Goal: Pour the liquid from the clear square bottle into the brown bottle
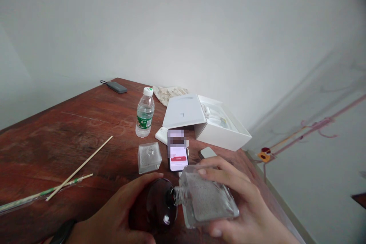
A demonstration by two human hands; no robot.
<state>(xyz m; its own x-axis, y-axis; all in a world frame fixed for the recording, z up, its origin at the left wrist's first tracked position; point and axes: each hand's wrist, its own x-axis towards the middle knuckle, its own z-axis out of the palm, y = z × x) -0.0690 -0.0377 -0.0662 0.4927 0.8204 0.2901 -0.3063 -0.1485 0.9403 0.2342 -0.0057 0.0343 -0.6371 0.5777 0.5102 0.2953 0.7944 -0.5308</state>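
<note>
My left hand [120,206] is wrapped round a dark brown, glossy bottle [154,202] at the bottom middle of the head view. In my right hand [243,194] is a clear, square-sided bottle [206,198], tipped on its side. Its threaded neck points left and meets the brown bottle's mouth; whether the two touch I cannot tell. Small specks or droplets show on the clear bottle's walls. Just beyond my hands stands a clear square block-like piece [149,157], perhaps a cap. A phone [178,160] with a lit screen lies beside it.
A water bottle [145,116] with a green label stands behind. An open white box [220,133] sits at the right, near the table's edge. Wooden chopsticks [82,164] and a wrapped pair [31,198] lie left. A grey device [116,87] and patterned cloth [168,93] are farther back.
</note>
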